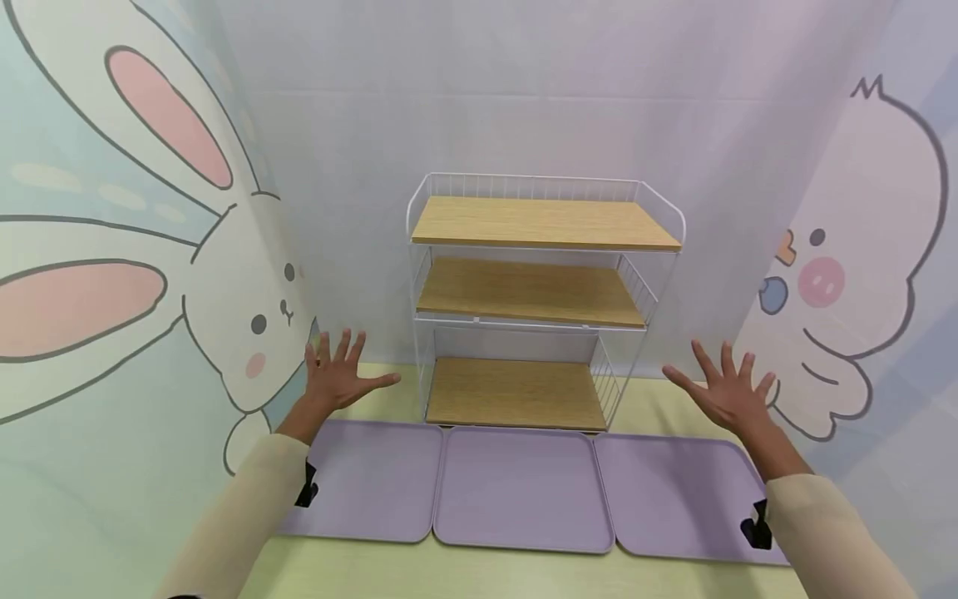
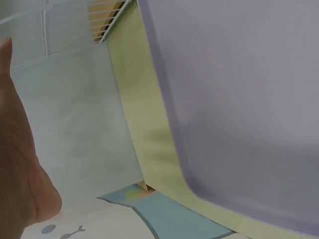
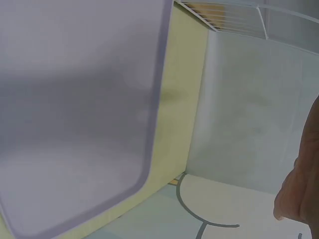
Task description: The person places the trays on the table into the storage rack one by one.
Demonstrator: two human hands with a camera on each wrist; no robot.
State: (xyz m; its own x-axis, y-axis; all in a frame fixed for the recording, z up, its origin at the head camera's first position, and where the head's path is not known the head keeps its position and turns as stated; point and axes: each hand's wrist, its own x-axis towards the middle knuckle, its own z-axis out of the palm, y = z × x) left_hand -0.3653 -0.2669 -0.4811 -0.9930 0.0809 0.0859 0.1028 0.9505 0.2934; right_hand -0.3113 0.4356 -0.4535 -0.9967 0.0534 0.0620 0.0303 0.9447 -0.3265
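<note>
1. Fingers (image 1: 343, 348) of the left hand (image 1: 333, 387) are spread, with the thumb out toward 3 o'clock, pinching nothing. With the middle lilac tray (image 1: 524, 495) as clock centre, this hand hovers at 10 o'clock.
2. At 2 o'clock the right hand (image 1: 728, 398) mirrors it: fingers fanned, thumb toward 10, nothing held. Such a matched pose looks deliberate, probably to show both hands whole and away from everything.
3. The left lilac tray (image 1: 374, 482) lies at 9 o'clock and the right lilac tray (image 1: 644, 499) at 3, rims touching or nearly so. Laid flat in a row on the pale yellow tabletop (image 1: 374, 574), they presumably stand within easy reach of either arm.
4. At 12 o'clock rises the three-tier wire rack (image 1: 527, 289), just behind the middle tray; whether they touch cannot be told. Its boards step back, the lowest included, likely for access from the front, while the white top rail (image 1: 535, 176) would stop things sliding off behind.
5. Both wrist views show only part of each hand, apart from the nearest tray.
</note>
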